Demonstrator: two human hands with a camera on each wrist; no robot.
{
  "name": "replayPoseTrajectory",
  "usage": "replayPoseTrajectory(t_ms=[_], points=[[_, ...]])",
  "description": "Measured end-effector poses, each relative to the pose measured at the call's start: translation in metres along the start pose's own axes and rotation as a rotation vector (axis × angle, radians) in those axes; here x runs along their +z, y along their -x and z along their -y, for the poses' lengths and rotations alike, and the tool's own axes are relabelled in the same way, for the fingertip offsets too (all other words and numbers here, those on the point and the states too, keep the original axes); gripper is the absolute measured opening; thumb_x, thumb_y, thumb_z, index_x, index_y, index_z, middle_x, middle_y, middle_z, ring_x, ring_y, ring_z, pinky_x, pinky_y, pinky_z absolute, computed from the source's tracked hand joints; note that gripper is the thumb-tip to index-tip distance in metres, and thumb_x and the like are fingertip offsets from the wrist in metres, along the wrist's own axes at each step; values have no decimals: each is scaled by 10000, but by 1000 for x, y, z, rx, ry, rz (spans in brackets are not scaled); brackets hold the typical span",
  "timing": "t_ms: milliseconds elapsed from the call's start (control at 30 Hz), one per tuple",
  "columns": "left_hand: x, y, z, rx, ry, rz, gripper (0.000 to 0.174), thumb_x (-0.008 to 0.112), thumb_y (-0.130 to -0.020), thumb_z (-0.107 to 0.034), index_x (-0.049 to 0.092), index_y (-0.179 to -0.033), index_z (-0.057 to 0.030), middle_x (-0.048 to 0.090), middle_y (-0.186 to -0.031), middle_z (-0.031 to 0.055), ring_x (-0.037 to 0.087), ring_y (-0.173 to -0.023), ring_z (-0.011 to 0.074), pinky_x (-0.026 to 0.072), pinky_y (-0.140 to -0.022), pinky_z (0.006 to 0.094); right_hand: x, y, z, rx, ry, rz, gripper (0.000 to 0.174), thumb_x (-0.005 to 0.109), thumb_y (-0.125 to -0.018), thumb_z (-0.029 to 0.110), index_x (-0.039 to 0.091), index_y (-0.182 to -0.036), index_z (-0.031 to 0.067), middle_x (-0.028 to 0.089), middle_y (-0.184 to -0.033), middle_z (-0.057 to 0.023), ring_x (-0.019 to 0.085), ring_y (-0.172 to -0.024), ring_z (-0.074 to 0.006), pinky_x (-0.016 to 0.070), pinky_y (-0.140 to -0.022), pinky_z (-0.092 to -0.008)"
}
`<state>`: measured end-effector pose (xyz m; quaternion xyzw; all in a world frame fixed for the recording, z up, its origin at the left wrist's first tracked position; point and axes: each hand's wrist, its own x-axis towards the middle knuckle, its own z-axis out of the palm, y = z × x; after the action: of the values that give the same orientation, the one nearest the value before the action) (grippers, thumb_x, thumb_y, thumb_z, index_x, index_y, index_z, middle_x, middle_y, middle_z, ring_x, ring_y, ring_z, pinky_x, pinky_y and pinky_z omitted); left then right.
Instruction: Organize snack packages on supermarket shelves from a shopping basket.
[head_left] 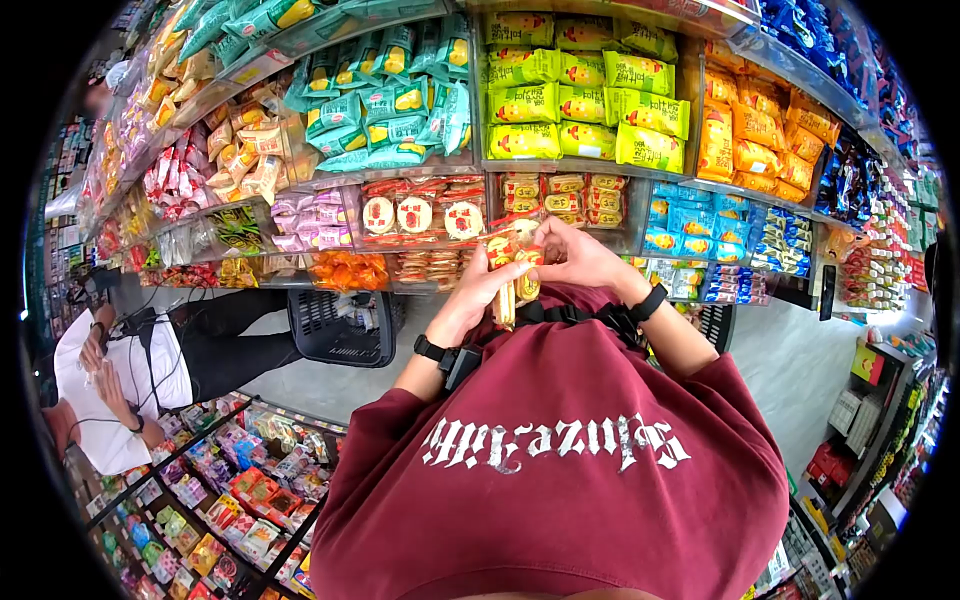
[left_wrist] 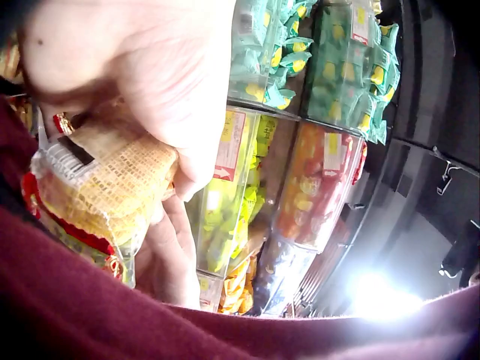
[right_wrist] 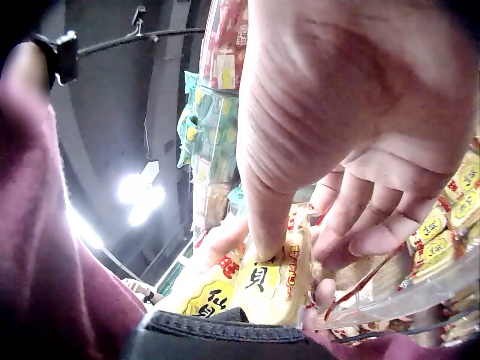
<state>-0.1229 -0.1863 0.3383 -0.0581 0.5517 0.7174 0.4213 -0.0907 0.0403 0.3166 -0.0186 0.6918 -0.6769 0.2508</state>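
In front of the maroon shirt, both hands hold rice cracker packets (head_left: pixel 512 245) with red and yellow print. My left hand (head_left: pixel 480 290) grips them from the left, its thumb lying across their face; one packet hangs below it. From the other side my right hand (head_left: pixel 582 258) pinches a packet between thumb and fingers. The right wrist view shows the right thumb pressing on a yellow-labelled packet (right_wrist: pixel 271 289), with a second packet (right_wrist: pixel 210 289) beside it. Seen from the left wrist, a packet's back (left_wrist: pixel 112 176) shows pale crackers and a barcode under the left palm.
Just beyond the hands is a bin of similar packets (head_left: pixel 565 183). Bins of green packets (head_left: pixel 525 105), teal packets (head_left: pixel 395 130) and orange packets (head_left: pixel 755 140) rise behind. A black basket (head_left: pixel 345 350) stands left, near a person in a white shirt (head_left: pixel 150 375).
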Motion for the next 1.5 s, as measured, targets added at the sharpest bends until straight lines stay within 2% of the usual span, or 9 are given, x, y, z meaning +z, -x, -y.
replayPoseTrajectory(t_ms=[133, 333, 467, 600, 667, 900, 1133, 1400, 1500], points=[[-11, -8, 15, 45, 44, -161, 530, 684, -996, -103, 416, -1453, -93, 620, -1307, 78, 664, -1120, 180, 603, -907, 353, -9, 3, -19, -127, -291, -93, 447, 797, -924, 108, 483, -1241, 89, 677, -1046, -64, 630, -932, -120, 537, -811, -310], [-35, -6, 21, 54, 232, -202, 451, 671, -1021, -159, 434, -1400, -105, 627, -1285, 100, 700, -1036, 210, 641, -809, 363, -49, 5, -58, 210, -195, -672, 589, 767, -936, 256, 479, -1374, -13, 726, -999, -97, 656, -766, -134, 524, -674, -297], [-31, -4, 22, 0, 169, -212, 469, 679, -1019, -171, 428, -1411, -110, 623, -1285, 95, 697, -1041, 205, 634, -825, 356, -55, 0, -75, 430, -242, -618, 588, 738, -956, 293, 479, -1390, -8, 731, -969, -104, 660, -783, -125, 521, -687, -280], [-26, -5, 17, -9, 148, -160, 454, 690, -1011, -166, 432, -1382, -111, 618, -1281, 86, 694, -1019, 192, 626, -835, 355, -54, -4, -73, 504, 261, -633, 587, 718, -937, 338, 563, -1377, -17, 761, -991, -173, 749, -902, -222, 589, -808, -358], [-19, -2, 9, -9, 158, -166, 450, 689, -1012, -165, 431, -1376, -110, 619, -1278, 85, 693, -1019, 190, 626, -834, 354, -57, -8, -80, 420, 500, -543, 529, 748, -882, 368, 656, -1296, 51, 769, -1037, -195, 747, -1008, -343, 574, -901, -416], [-18, 1, 8, -27, 116, -183, 450, 678, -1016, -168, 419, -1380, -106, 619, -1292, 104, 693, -1036, 198, 627, -837, 355, -38, -11, -75, 8, 583, -379, 414, 685, -914, 273, 678, -1282, 85, 676, -1297, -218, 601, -1259, -401, 475, -1082, -469], [-18, 1, 6, -18, 120, -157, 502, 659, -1023, -163, 398, -1444, -85, 618, -1306, 121, 700, -1051, 223, 629, -839, 361, -29, -16, -75, 184, 855, -289, 457, 701, -921, 307, 664, -1295, 45, 685, -1244, -225, 617, -1239, -401, 489, -1065, -476], [-18, -2, 13, 19, 212, -102, 497, 628, -1058, -249, 393, -1465, -86, 607, -1328, 134, 692, -1089, 242, 620, -883, 377, -7, -8, 14, -46, 312, -282, 208, 716, -945, 171, 675, -1083, 20, 741, -965, -140, 750, -855, -241, 586, -787, -357], [-17, -5, 14, 50, 269, -155, 516, 665, -1046, -282, 399, -1448, -99, 618, -1281, 73, 679, -1070, 172, 588, -879, 344, 9, 0, 31, -97, 231, -108, 360, 778, -939, 301, 633, -1127, 31, 740, -982, -115, 739, -855, -229, 585, -786, -351]])
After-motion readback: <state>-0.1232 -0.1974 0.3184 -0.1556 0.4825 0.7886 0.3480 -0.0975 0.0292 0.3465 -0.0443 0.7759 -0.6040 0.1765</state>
